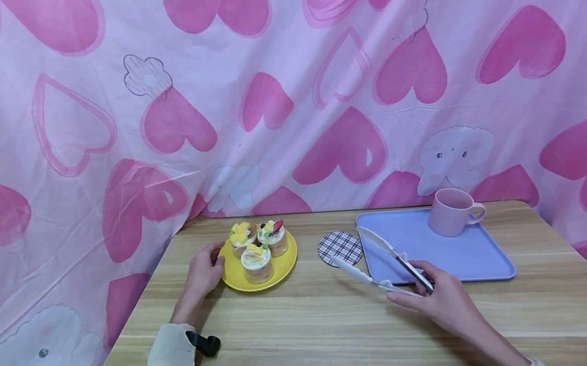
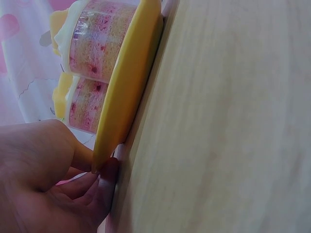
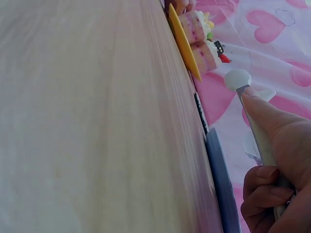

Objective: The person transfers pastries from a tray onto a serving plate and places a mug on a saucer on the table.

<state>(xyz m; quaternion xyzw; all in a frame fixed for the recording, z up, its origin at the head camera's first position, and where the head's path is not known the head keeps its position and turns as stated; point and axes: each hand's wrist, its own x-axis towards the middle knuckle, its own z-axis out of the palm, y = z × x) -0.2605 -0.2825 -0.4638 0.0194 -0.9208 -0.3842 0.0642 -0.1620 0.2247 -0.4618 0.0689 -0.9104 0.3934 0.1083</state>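
My left hand (image 1: 203, 273) pinches the left rim of a yellow plate (image 1: 282, 275); its thumb lies over the edge and its fingers tuck underneath in the left wrist view. Three clear cups of layered cake stand on the plate: a front cake cup (image 1: 257, 265), a back-left one topped with yellow fruit cubes (image 1: 241, 236), and a back-right one with a red fruit slice (image 1: 278, 226). On the other side, my right hand (image 1: 448, 301) holds metal tongs with white tips (image 1: 355, 272). Their arms are spread with nothing between them, pointing left over the tray's near-left corner.
Right of the plate lies a round checked coaster (image 1: 340, 248). Beside it is a lavender tray (image 1: 395, 229), with a pink mug (image 1: 449, 214) at its back. A pink heart-patterned cloth (image 1: 317, 97) hangs behind the wooden table (image 1: 311, 348).
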